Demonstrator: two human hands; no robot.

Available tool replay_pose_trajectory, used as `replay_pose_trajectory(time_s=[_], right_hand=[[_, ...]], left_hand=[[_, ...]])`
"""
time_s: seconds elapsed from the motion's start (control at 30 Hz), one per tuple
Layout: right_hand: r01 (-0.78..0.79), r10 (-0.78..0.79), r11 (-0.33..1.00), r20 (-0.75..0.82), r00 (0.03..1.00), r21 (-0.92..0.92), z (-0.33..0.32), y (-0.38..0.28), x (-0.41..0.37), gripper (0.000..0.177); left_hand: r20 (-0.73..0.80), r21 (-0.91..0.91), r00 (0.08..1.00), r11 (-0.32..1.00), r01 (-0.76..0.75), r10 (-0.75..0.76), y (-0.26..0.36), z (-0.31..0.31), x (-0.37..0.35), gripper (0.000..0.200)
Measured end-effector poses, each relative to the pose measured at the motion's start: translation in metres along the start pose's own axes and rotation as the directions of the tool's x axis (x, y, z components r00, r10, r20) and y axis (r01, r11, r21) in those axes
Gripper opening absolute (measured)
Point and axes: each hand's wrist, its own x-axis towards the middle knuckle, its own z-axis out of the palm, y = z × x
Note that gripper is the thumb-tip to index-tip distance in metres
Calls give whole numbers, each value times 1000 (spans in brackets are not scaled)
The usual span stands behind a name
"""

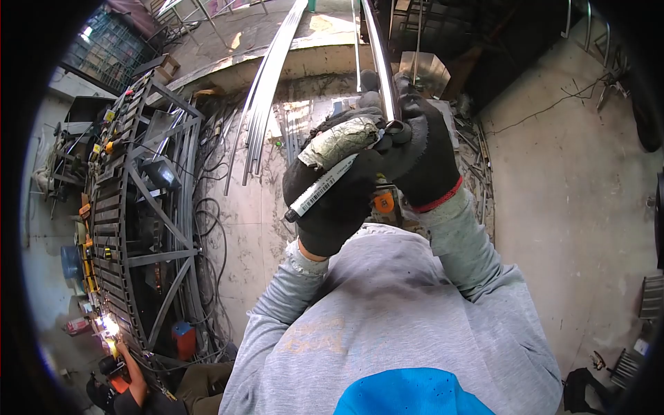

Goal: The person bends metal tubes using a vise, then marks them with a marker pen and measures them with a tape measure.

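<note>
Both my hands wear black gloves and are raised together in front of my grey sweatshirt. My left hand (pixel 339 197) grips a white-barrelled marker (pixel 320 188), whose tip points up and right to a long shiny metal tube (pixel 375 48). A crumpled silvery patch (pixel 342 140) lies across the back of that glove. My right hand (pixel 427 155), with a red cuff band, is wrapped around the lower end of the tube, which runs away toward the top of the view. The two hands touch at the tube.
A dark metal gate frame (pixel 142 207) lies at left with tools on it. Another person (pixel 121 377) welds at its near end, with sparks (pixel 109 324). A bundle of metal strips (pixel 270 83) and cables (pixel 214 235) lie on the concrete floor, and an orange tool (pixel 384 202) sits below my hands.
</note>
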Motion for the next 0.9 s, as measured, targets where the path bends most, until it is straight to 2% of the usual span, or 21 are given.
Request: replay_pose_trajectory(time_s=[0.03, 0.07, 0.1, 0.13, 0.17, 0.2, 0.23, 0.27, 0.33, 0.37, 0.43, 0.5, 0.53, 0.6, 0.63, 0.67, 0.7, 0.73, 0.77, 0.87, 0.9], right_hand=[[74, -73, 993, 12, 997, -94, 1, 1, 1, 24], [147, -145, 972, 23, 989, -186, 1, 2, 2, 21], [-97, 100, 971, -1, 995, 217, 1, 5, 1, 21], [-212, 215, 888, 37, 976, 408, 1, 5, 2, 21], [-309, 327, 755, 75, 942, 578, 0, 5, 2, 21], [-345, 391, 559, 127, 912, 754, -1, 3, 4, 20], [-354, 413, 446, 162, 896, 822, 0, 4, 4, 20], [-355, 435, 324, 196, 879, 877, 1, 6, 4, 20], [-311, 496, 454, 53, 867, 835, 5, 15, 3, 21], [-297, 512, 496, 2, 859, 816, 5, 14, 5, 22], [-418, 410, -63, 405, 817, 906, -4, -6, 20, 26], [-380, 346, -55, 374, 861, 924, 1, 5, 19, 32], [-359, 280, -47, 357, 891, 932, 5, 15, 18, 37], [-291, 290, 19, 273, 917, 956, 11, 36, 14, 35], [-306, 304, -67, 311, 900, 950, 13, 41, 15, 30], [-319, 313, -154, 353, 882, 935, 16, 39, 18, 26], [-262, 396, -111, 285, 873, 959, 17, 35, 17, 27], [-251, 394, -116, 277, 877, 961, 15, 33, 17, 27], [-265, 392, -115, 288, 874, 957, 12, 32, 18, 28], [-244, 344, -186, 296, 891, 952, 6, 32, 24, 31], [-292, 327, -196, 343, 881, 936, 5, 39, 24, 28]], left_hand=[[-20, 179, 999, 984, -27, 31, 2, 0, 1, 51], [68, 526, 993, 842, -122, 101, 10, 2, 7, 50], [121, 672, 986, 721, -169, 119, 11, 2, 8, 50], [174, 789, 975, 573, -220, 135, 12, 3, 9, 50], [60, 532, 993, 839, -114, 97, 9, 3, 6, 51], [14, 369, 998, 927, -60, 59, 7, 4, 6, 52], [-32, 190, 999, 982, -14, 21, 6, 6, 6, 52], [-52, 188, 999, 982, -8, 18, 6, 8, 7, 53], [-69, 187, 998, 982, 0, 13, 5, 4, 5, 54], [-102, 260, 995, 966, 12, 14, 1, -4, 1, 57], [-163, 296, 983, 955, -30, 82, 3, -3, 1, 38], [-204, 289, 968, 954, -84, 147, 11, -4, 1, 31], [-200, 295, 969, 952, -81, 145, 10, -9, 3, 34], [-192, 307, 971, 949, -77, 141, 9, -19, 7, 42], [-227, 499, 945, 861, -97, 238, 9, -18, 9, 22], [-193, 640, 941, 763, -93, 277, 15, -17, 12, 15], [-158, 765, 936, 638, -86, 316, 20, -16, 15, 10], [-124, 864, 927, 498, -75, 353, 25, -15, 17, 11], [-171, 807, 939, 590, -40, 297, 33, -9, 23, 12], [-114, 873, 945, 485, -52, 308, 31, -19, 24, 18], [-190, 680, 947, 731, -64, 260, 30, -19, 27, 22]])
